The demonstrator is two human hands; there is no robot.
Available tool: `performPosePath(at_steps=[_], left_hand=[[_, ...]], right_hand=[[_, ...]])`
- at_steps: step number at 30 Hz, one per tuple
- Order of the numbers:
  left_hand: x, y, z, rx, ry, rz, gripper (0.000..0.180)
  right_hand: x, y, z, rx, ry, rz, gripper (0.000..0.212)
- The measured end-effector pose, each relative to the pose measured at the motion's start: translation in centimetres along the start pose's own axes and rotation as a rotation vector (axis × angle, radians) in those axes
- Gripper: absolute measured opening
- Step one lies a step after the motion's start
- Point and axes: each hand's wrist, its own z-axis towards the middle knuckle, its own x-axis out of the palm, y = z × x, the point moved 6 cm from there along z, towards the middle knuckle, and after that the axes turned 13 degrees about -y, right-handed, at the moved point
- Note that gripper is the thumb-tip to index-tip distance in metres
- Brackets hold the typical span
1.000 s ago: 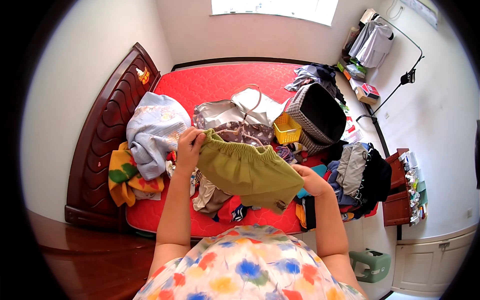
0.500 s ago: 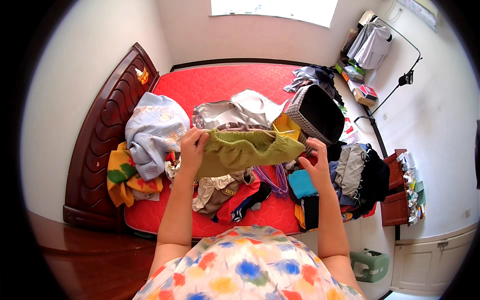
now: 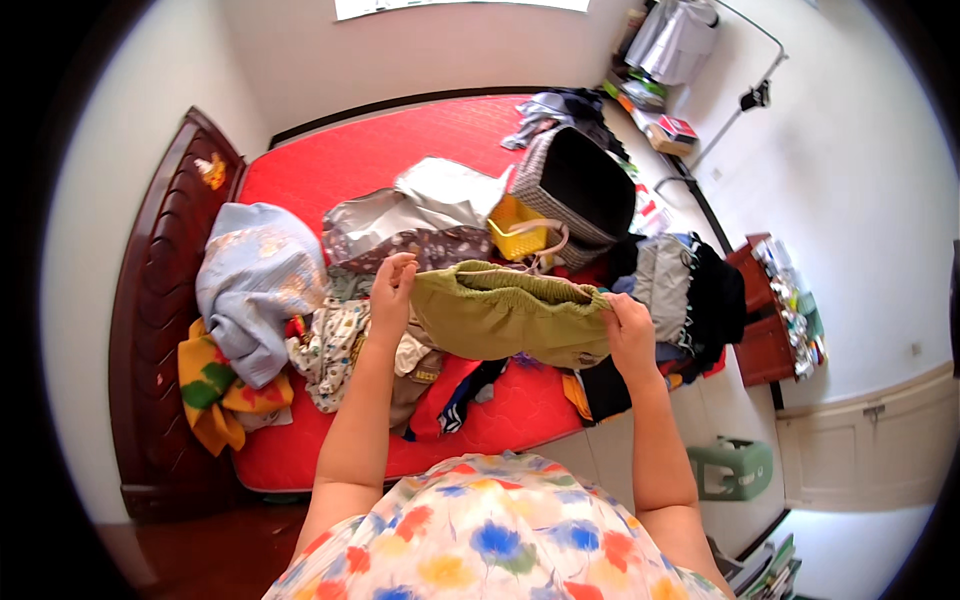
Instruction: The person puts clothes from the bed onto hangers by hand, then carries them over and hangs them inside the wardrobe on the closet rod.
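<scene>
Olive green elastic-waist shorts [image 3: 515,325] hang stretched out in front of me, waistband up, above the bed. At the waistband's left end my left hand [image 3: 393,285] is closed in a pinch. My right hand [image 3: 628,325] grips the right end, thumb and fingers closed on the cloth. Behind the shorts lie a silver-lined brown cloth [image 3: 410,225], a yellow plastic basket [image 3: 518,228] and a checked fabric storage box [image 3: 545,180] with its dark inside showing. Below them, a red and black garment [image 3: 450,395] and a brown one are partly covered.
The red mattress [image 3: 300,165] has a dark wooden headboard [image 3: 165,330] at left. A pale blue quilt [image 3: 258,285] and an orange patterned cloth [image 3: 215,390] are heaped beside it. Folded clothes [image 3: 665,285] pile up at right. A green stool [image 3: 735,468] stands on the floor.
My right hand, earlier open beside the shorts, has closed on their right end. The shorts now hang spread between both hands. The whole view has shifted, with the room sliding left.
</scene>
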Motion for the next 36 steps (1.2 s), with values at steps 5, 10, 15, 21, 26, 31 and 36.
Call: performPosePath(at_steps=[5,10,15,21,26,31,36], left_hand=[[9.2,7.5,-7.6,-0.425,0.455,-0.185,0.025],[16.9,9.6,-16.0,-0.632,0.805,-0.059,0.028],[21.7,12.3,-20.2,-0.625,0.865,0.089,0.027],[25.2,18.7,-24.8,-0.734,0.854,0.296,0.018],[26.4,21.2,-26.0,-0.847,0.709,0.273,0.019],[26.3,21.5,-23.7,-1.024,0.604,0.095,0.024],[24.9,20.0,-20.1,-1.03,0.43,0.06,0.023]], right_hand=[[-5.7,-4.8,-3.0,0.255,-0.085,-0.127,0.013],[-11.6,-11.4,-6.7,0.405,-0.128,-0.316,0.012],[-13.9,-19.0,-7.6,0.416,-0.128,-0.412,0.012],[-9.2,-32.8,-10.5,0.382,0.059,-0.542,0.01],[-4.0,-40.5,-10.3,0.41,0.169,-0.543,0.012],[-1.0,-46.7,-12.3,0.568,0.213,-0.555,0.013],[-0.3,-47.8,-12.6,0.708,0.197,-0.64,0.026]])
